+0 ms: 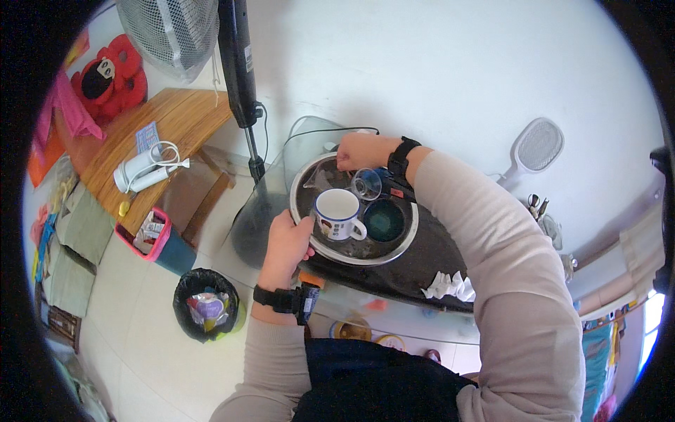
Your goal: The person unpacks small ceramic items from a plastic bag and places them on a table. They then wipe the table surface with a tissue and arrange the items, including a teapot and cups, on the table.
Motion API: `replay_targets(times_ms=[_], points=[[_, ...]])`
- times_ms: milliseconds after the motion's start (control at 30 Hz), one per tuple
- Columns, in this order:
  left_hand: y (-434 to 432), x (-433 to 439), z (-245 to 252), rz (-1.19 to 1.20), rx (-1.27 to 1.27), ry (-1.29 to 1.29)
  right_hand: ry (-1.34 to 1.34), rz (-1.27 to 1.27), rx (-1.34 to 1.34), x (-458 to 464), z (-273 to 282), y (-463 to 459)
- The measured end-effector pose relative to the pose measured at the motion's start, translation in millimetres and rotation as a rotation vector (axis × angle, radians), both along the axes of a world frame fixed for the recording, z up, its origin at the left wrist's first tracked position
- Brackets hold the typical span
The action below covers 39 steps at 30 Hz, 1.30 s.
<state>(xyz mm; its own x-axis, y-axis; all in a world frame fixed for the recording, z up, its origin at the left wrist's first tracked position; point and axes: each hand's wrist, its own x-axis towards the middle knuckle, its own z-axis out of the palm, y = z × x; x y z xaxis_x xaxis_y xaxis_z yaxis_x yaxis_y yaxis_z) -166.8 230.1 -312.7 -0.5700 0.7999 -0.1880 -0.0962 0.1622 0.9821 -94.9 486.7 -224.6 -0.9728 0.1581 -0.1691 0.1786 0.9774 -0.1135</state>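
Observation:
A round metal-rimmed tray [364, 259] sits on a dark-topped glass table. On it are a white enamel-style mug [337, 213] with a blue rim, a clear glass [366, 184], a dark green round dish [384, 220] and, at the back left, a clear glass-like item [322, 178]. My left hand [289, 240] grips the tray's left rim, thumb on top, close beside the mug. My right hand [358, 150] is over the tray's far edge, fingers curled down near the clear items; whether it holds anything is unclear.
Crumpled white tissue [448, 286] lies on the dark tabletop [432, 253]. A black fan pole [237, 63] rises behind at left, beside a wooden table [195, 116] bearing a white corded appliance [145, 169]. Two bins, one black-lined [182, 311], stand on the floor. An electric swatter [538, 145] is by the wall.

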Motion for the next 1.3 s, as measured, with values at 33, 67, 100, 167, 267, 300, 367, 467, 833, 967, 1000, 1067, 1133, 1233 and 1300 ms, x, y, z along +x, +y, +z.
replay_targets(times_ms=[33,67,100,167,267,300,367,467,833,967,1000,1067,1133,1233,1300], points=[[-1,0,0,-0.008,0.013,-0.007,0.008,0.015,-0.030,1,1,0],[-2,0,0,-0.012,0.017,-0.010,0.016,0.029,-0.059,2,2,1],[-3,1,0,-0.013,0.024,-0.008,0.034,0.017,-0.074,3,2,0],[-4,1,0,-0.022,0.031,0.001,0.047,-0.034,-0.103,4,4,1],[-5,0,-1,-0.021,0.041,0.037,0.001,-0.127,-0.114,5,10,3],[-5,0,-1,-0.011,0.029,0.056,0.017,-0.120,-0.158,5,12,3],[-5,-1,-2,-0.017,0.034,0.047,0.031,-0.174,-0.215,6,17,0],[-5,0,-2,-0.009,0.017,0.065,0.087,-0.138,-0.258,16,33,-3],[-7,1,6,-0.001,0.006,0.056,0.377,-0.493,-0.542,41,60,39],[-8,1,7,0.003,-0.003,0.055,0.416,-0.540,-0.345,48,30,81],[-8,0,7,0.004,-0.001,0.054,0.483,-0.704,-0.594,50,18,94],[-7,0,7,0.010,0.002,0.052,0.369,-0.460,0.008,43,-11,119],[-7,-1,5,0.018,0.012,0.046,0.417,-0.360,0.172,38,-38,136],[-6,-3,3,0.005,0.000,0.058,0.297,-0.611,0.058,32,-58,143],[-7,-4,2,-0.007,0.009,0.062,0.308,-0.725,-0.095,30,-57,139]])
